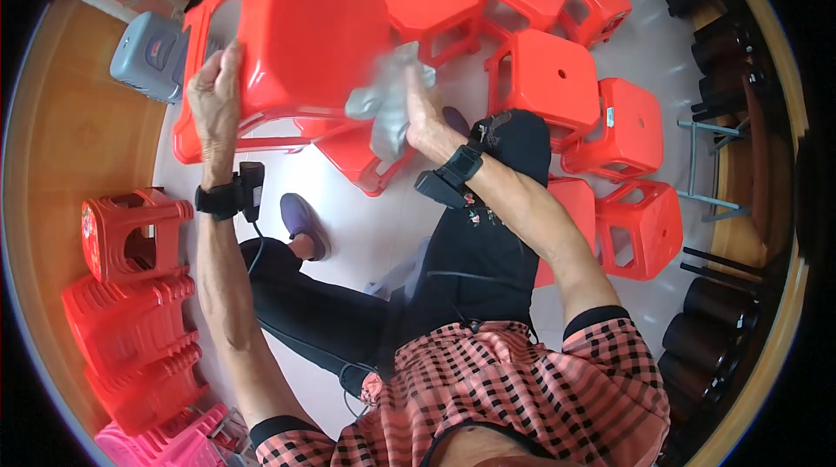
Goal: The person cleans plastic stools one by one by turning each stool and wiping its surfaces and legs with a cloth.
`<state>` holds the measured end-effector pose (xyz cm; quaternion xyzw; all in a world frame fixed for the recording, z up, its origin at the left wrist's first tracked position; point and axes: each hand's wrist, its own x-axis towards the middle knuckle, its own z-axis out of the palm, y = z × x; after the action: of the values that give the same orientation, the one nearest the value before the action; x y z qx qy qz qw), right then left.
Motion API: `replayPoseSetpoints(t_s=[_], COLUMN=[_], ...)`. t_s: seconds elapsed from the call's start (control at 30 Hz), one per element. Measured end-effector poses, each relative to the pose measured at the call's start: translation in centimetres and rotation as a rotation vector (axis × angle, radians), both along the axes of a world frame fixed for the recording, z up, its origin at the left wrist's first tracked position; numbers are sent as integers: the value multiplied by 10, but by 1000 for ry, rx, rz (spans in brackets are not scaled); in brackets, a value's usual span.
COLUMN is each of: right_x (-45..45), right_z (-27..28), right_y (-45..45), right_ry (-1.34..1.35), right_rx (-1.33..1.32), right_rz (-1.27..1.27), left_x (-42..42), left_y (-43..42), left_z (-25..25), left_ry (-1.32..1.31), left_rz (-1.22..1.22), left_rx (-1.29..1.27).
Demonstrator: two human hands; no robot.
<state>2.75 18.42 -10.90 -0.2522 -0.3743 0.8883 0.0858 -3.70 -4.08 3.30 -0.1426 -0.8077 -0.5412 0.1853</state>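
Gripping a red stool (313,27) with left hand (215,92) curled tight; right hand (422,114) is holding grey cloth (387,114), fingers blurred. Other stools (535,75) are crowding my right knee (522,140).

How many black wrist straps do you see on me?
2: one strap behind the left hand, which grips a red stool; another strap behind the right hand, holding a grey cloth.

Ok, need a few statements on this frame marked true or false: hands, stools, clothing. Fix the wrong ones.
1. The left hand grips a red stool. True.
2. The right hand holds nothing. False: it holds a grey cloth.
3. Both wrists wear black straps. True.
4. Pink plastic items show at the picture's top right. False: bottom left.
5. The trousers are dark. True.
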Motion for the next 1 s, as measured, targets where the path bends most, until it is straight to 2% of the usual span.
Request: replayPoseSetpoints(t_s=[0.1,0.33,0.4,0.47,0.53,0.6,0.63,0.73,0.8,0.93,0.97,1.0], right_x=[3,7,11,12,20,22,23,28,30,47,48,45], right_z=[17,23,36,37,49,50,48,51,48,94,102,124], right_y=[0,7,13,18,16,7,3,-5,-6,-19,-31,-37], right_ry=[162,394,493,471,470,469,487,506,540,643,680,775], right_rx=[46,438,550,699,806,860,895,949,998,965,789,1001], right_rz=[-50,-122,-137,-159,-151,-156,-149,-122,-117,83,224,266], left_x=[8,28,28,25,15,33,36,21,36,53,57,63], left_y=[-21,-42,-53,-72,-84,-54,-48,-56,-46,-64,-70,-71], left_z=[2,-29,-45,-68,-71,-28,-20,-49,-40,-56,-66,-66], left_ry=[57,-39,-184,-335,-385,-346,-383,-309,-299,-315,-315,-317], left_rz=[44,56,37,16,-35,-21,-90,-79,-61,20,19,15], left_rx=[-89,290,385,481,441,384,520,578,640,555,520,485])
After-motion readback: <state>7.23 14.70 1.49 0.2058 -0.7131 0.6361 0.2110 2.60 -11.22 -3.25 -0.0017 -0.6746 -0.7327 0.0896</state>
